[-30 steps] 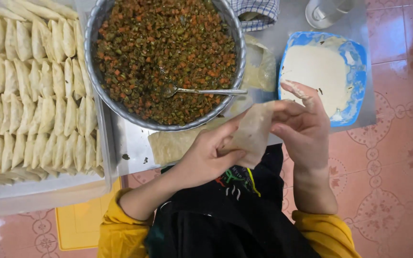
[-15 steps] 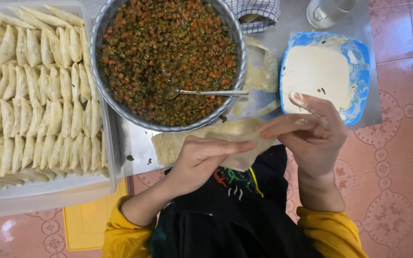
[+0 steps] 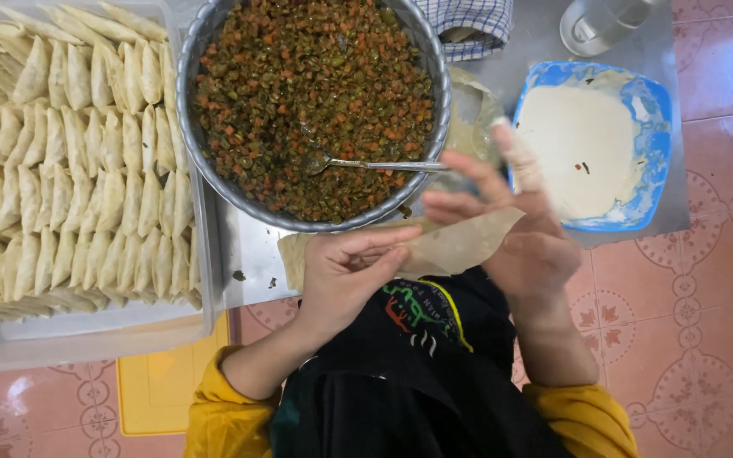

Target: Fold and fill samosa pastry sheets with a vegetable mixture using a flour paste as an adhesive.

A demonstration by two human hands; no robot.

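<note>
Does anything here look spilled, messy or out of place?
Only small things. A few dark crumbs of filling lie on the metal table beside the big bowl. The blue dish of white paste has smears on its rim and specks in the paste. The folded pastries lie in neat rows.

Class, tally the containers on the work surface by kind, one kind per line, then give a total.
Round metal bowl of filling: 1
Blue square dish of white paste: 1
Clear tray of folded pastries: 1
Clear jar: 1
Total: 4
</note>
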